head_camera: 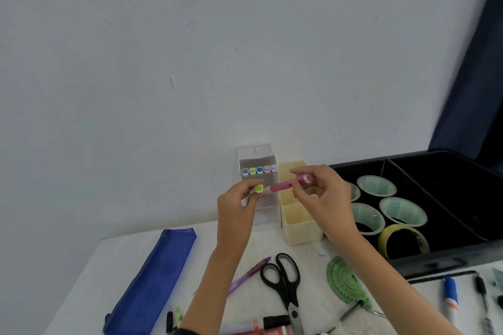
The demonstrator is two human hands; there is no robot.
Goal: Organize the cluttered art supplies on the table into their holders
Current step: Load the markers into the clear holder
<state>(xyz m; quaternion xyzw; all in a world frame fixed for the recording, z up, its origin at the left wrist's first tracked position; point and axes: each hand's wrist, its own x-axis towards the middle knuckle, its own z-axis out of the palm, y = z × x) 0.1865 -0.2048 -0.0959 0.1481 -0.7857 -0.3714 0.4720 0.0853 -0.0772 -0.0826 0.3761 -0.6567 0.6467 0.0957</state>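
**Two markers held in front of the holders at the back of the desk**

The left hand point(239, 207) pinches a green-capped marker point(259, 188) between thumb and fingertips, its cap end facing the camera. The right hand point(324, 196) grips a pink marker point(285, 185) with curled fingers. The pink marker lies nearly level, and its left end meets the green-capped one. Both are held in the air, above the desk point(95, 294) and not in any holder.

Just behind the hands, against the wall point(163, 62), stands a white marker box point(257, 155) with a row of five markers point(259, 170) upright inside. The left hand covers the lower front of the box. A cream holder point(299, 226) stands beside it on the right, partly hidden by the pink marker and the right hand.

A black tray point(462, 198) further right holds several rolls of tape point(402, 211), and the right forearm crosses its near left corner.

Loose on the desk lie:
- a blue pencil case point(155, 280) at the left
- a purple pen point(249, 275) and black scissors point(283, 280) between the forearms
- a green protractor point(345, 283), partly under the right forearm
- a blue-capped marker point(450, 294) and a black pen point(481, 291) at the right
- a red-and-white marker point(261, 326) at the near edge
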